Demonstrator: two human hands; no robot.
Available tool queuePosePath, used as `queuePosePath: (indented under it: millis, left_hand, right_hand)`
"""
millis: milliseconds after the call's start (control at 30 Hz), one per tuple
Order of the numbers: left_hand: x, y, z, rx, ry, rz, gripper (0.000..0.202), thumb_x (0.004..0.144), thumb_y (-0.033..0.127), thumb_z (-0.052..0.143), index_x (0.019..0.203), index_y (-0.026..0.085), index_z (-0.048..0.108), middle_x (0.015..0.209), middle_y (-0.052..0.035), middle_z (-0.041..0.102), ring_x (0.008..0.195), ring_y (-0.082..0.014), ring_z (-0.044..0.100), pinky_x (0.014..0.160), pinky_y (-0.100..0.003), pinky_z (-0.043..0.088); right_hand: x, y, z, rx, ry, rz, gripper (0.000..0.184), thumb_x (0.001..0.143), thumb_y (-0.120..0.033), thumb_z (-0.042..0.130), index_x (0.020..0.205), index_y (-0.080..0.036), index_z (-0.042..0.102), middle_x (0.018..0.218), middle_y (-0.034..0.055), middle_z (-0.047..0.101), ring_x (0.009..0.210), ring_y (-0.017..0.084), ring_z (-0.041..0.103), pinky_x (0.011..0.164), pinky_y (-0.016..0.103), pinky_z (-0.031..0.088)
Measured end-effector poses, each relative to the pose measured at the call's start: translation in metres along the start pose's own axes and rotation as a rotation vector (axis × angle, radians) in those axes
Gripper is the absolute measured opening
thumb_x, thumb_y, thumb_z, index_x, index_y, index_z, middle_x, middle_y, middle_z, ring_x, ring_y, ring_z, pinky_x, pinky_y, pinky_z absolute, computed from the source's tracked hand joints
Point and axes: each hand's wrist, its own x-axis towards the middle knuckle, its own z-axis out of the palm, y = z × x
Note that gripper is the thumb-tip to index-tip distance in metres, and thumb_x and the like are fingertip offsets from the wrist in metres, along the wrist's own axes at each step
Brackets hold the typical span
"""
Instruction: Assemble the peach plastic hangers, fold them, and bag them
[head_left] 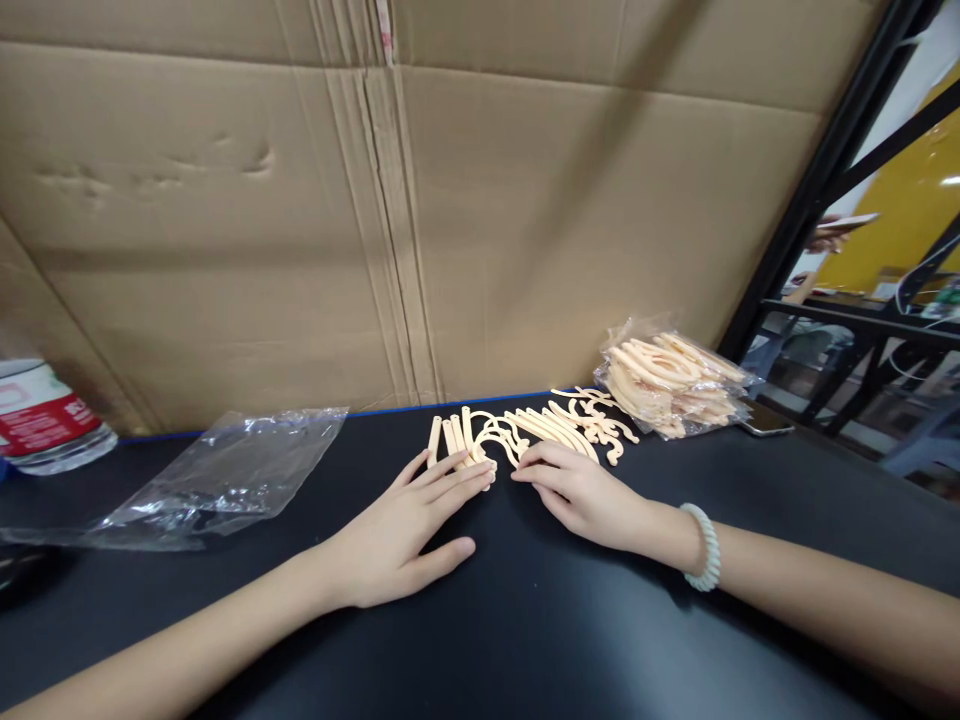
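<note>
Near the blue edge [390,409], pale pieces [553,428]; open tabletop [517,600] between hands [397,540] [596,497].

No word or number can be read with certainty; print or print-like marks show in 2 places; the 1st is the label [45,412] on the clear bottle [64,462] at the far left, cut by the picture's edge; its upper band [26,382] is white, with part of a pinkish outline and a touch of green; its lower band [49,428] is red, with pale characters near its right end, too small and blurred to make out; the 2nd is a narrow whitish strip [385,32] with red marks, at the top of the cardboard [540,200] beside the upright seam, likewise illegible.
</note>
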Motion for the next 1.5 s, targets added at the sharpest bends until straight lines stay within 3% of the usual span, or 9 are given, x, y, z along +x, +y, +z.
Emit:
queuePosePath:
  millis: [267,467,600,733,933,1067,1267,1500]
  left_hand:
    - [-0.001,-0.005,0.008,0.019,0.160,-0.020,0.049,0.096,0.034,0.048,0.143,0.023,0.042,0.148,-0.0073,0.047,0.140,-0.0294,0.036,0.116,-0.054,0.030]
    - [-0.003,-0.011,0.014,0.027,0.210,-0.047,0.046,0.096,0.032,0.048,0.141,0.022,0.045,0.146,-0.0089,0.050,0.139,-0.0304,0.039,0.112,-0.053,0.037]
    - [-0.003,-0.013,0.015,0.034,0.207,-0.044,0.053,0.096,0.035,0.048,0.147,0.025,0.037,0.154,-0.0072,0.039,0.143,-0.0323,0.030,0.114,-0.056,0.032]
    - [-0.001,-0.009,0.008,0.030,0.114,0.011,0.060,0.097,0.037,0.047,0.152,0.032,0.023,0.158,-0.0033,0.030,0.146,-0.0353,0.019,0.114,-0.066,0.018]
    - [0.001,-0.006,0.003,0.010,0.044,0.045,0.068,0.096,0.041,0.048,0.154,0.033,0.013,0.158,-0.0033,0.029,0.147,-0.0369,0.013,0.113,-0.070,0.012]
    - [0.001,-0.005,0.002,0.029,0.012,0.025,0.067,0.097,0.042,0.047,0.154,0.033,0.014,0.160,-0.0026,0.025,0.147,-0.0360,0.011,0.114,-0.069,0.011]
    - [0.003,-0.003,-0.004,0.017,-0.028,0.032,0.066,0.096,0.038,0.048,0.154,0.032,0.015,0.161,-0.0021,0.019,0.148,-0.0365,0.009,0.114,-0.069,0.012]
    - [0.001,-0.006,0.000,0.019,0.034,0.037,0.059,0.095,0.038,0.049,0.150,0.032,0.029,0.159,-0.0032,0.029,0.146,-0.0380,0.015,0.113,-0.069,0.015]
  right_hand:
    - [0.006,-0.005,-0.009,-0.112,-0.061,0.040,0.037,0.088,-0.006,0.044,0.120,-0.017,0.061,0.113,0.0116,0.059,0.110,0.025,0.051,0.096,0.046,0.046]
    - [0.007,-0.006,-0.010,-0.079,-0.111,0.103,0.039,0.089,-0.007,0.043,0.125,-0.016,0.055,0.121,0.0136,0.054,0.113,0.024,0.051,0.097,0.043,0.047]
    - [0.006,-0.005,-0.010,-0.108,-0.117,0.118,0.037,0.091,-0.011,0.043,0.125,-0.016,0.056,0.120,0.0137,0.055,0.114,0.025,0.051,0.098,0.046,0.046]
    - [0.007,-0.004,-0.010,-0.094,-0.106,0.086,0.040,0.089,-0.009,0.044,0.126,-0.017,0.056,0.118,0.0127,0.056,0.117,0.025,0.049,0.102,0.048,0.043]
    - [0.012,-0.006,-0.012,-0.024,-0.173,-0.054,0.041,0.089,-0.005,0.042,0.126,-0.016,0.056,0.123,0.0124,0.057,0.117,0.022,0.050,0.101,0.042,0.045]
    - [0.014,-0.008,-0.015,0.031,-0.211,-0.087,0.044,0.087,0.000,0.041,0.124,-0.017,0.059,0.121,0.0110,0.060,0.112,0.020,0.055,0.100,0.040,0.047]
    - [0.014,-0.009,-0.017,0.189,-0.243,-0.113,0.042,0.092,-0.003,0.040,0.129,-0.014,0.056,0.129,0.0130,0.061,0.126,0.019,0.049,0.105,0.038,0.046]
    - [0.009,-0.004,-0.014,0.195,-0.108,-0.088,0.044,0.092,-0.003,0.040,0.131,-0.017,0.054,0.127,0.0133,0.061,0.122,0.018,0.054,0.105,0.039,0.047]
